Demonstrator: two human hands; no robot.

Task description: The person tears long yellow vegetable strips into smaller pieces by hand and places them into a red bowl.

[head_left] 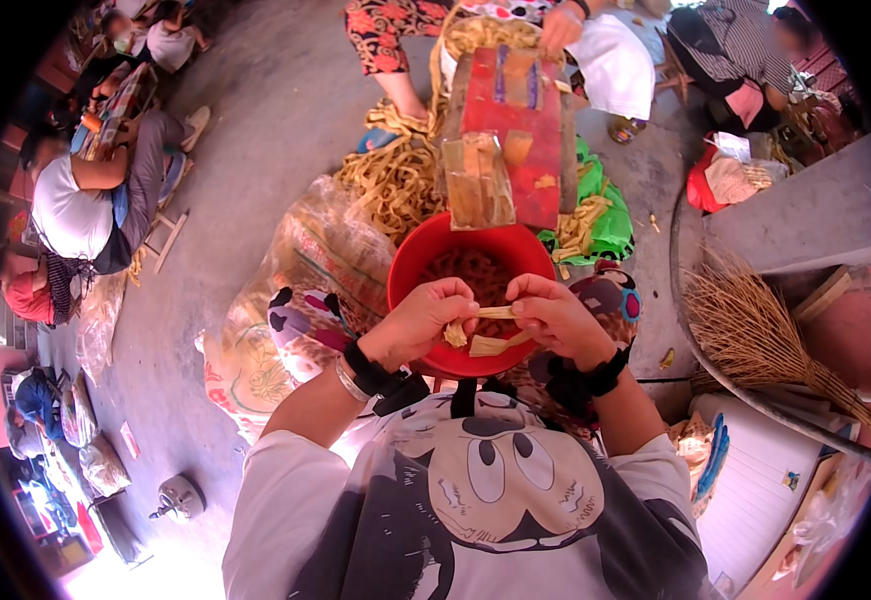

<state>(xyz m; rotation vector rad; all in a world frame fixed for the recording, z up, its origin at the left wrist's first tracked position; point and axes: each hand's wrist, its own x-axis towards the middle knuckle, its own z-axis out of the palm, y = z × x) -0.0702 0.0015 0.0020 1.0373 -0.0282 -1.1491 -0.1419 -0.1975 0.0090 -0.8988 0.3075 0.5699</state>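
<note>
Over a red bucket, both my hands are closed on a pale yellow, fibrous, husk-like strip stretched between them. My left hand pinches its left end, where a short bent end sticks out below the fingers. At the strip's other end, my right hand grips with thumb and fingers. A second, loose pale end hangs below the right fingers; whether it belongs to the same strip I cannot tell. Brownish coils lie inside the bucket, partly hidden by my hands.
Beyond the bucket stands a worn red wooden block, with another person's hand beside it. Long yellow braid is heaped to its left, and a green bag with strips lies right. A twig broom leans at right. Several people sit around.
</note>
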